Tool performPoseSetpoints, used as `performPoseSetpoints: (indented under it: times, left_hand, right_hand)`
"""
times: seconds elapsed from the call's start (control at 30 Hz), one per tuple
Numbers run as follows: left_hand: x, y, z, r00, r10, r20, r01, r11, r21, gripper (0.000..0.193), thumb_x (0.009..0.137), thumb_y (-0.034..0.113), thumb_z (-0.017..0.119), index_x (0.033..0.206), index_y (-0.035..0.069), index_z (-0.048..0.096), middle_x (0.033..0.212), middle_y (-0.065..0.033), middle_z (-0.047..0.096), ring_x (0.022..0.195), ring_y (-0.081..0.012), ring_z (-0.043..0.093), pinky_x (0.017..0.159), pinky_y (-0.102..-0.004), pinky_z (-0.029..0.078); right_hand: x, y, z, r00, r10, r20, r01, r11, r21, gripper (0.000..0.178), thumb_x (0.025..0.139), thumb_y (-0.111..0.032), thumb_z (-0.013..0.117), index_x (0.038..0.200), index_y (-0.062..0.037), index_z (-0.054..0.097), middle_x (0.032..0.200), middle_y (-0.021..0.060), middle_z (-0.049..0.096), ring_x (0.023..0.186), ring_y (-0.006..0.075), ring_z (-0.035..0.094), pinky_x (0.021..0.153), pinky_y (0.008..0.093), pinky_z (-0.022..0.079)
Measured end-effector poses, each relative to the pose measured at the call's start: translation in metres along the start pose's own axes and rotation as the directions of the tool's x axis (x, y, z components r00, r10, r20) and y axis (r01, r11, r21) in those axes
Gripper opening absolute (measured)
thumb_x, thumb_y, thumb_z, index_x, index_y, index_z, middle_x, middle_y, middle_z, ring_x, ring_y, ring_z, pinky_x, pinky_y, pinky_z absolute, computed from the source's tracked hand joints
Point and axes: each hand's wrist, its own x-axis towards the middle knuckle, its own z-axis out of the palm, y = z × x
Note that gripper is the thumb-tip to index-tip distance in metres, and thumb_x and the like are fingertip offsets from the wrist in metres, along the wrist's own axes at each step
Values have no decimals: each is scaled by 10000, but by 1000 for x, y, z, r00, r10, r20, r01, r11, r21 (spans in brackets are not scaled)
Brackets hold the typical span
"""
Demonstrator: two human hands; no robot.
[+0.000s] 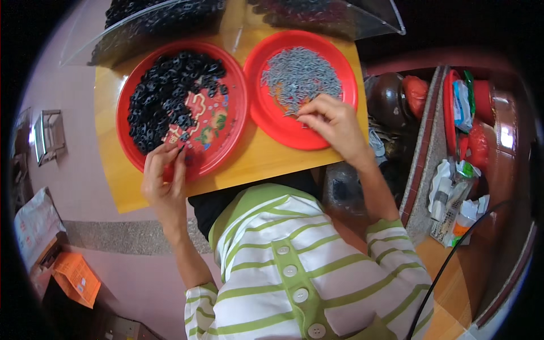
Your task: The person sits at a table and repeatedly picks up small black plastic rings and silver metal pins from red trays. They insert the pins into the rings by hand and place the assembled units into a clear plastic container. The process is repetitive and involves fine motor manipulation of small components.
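The small grey metal pieces (301,79) lie heaped in the right red plate (283,127), where the right hand (334,122) pinches one at the heap's near edge. The left hand (164,175) pinches a black piece (170,96) from the patterned left plate (226,153) (both side by side on the wooden worktop (255,161), within easy reach).

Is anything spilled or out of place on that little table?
Nothing stands out. The black pieces stay inside the left red plate, the grey ones inside the right red plate; none lie on the wooden table.
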Motion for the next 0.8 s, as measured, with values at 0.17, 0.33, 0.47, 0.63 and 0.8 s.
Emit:
performPoseSetpoints:
  times: [0.17,0.33,0.47,0.63,0.8]
  left_hand:
    - [-13,23,16,950,-228,215,312,749,-584,78,842,-107,552,866,-36,529,971,-142,617,872,-177,627,799,-272,513]
    - [-23,44,35,907,-229,354,419,589,-691,72,848,-73,570,882,-23,530,969,-162,633,837,-189,646,786,-296,525]
    - [-27,46,52,902,-237,362,432,443,-785,122,832,-84,570,804,-1,486,971,-174,614,836,-193,646,772,-303,525]
    - [-32,39,51,916,-220,335,399,421,-815,123,823,-67,593,794,-3,493,961,-170,610,795,-170,638,737,-286,521]
    - [-33,40,51,911,-226,345,413,477,-776,154,793,-59,628,817,27,503,969,-135,602,822,-162,614,747,-281,507]
  right_hand:
    - [-2,7,22,987,-140,-73,134,988,-81,97,790,-107,644,857,-38,627,793,109,569,726,263,590,640,360,466]
    - [8,3,24,957,-288,31,283,909,-305,89,783,-100,625,827,-41,575,807,99,540,766,260,592,621,375,486]
    - [15,-3,24,919,-375,119,385,794,-471,88,770,-75,611,801,-41,536,809,93,525,797,254,588,603,362,504]
    - [11,-3,21,948,-312,58,313,886,-344,115,773,-80,614,838,-32,533,817,110,538,788,268,570,632,358,471]
    - [0,1,9,993,-93,-74,93,996,-5,119,801,-47,599,903,-9,549,843,148,591,761,284,605,637,374,477]
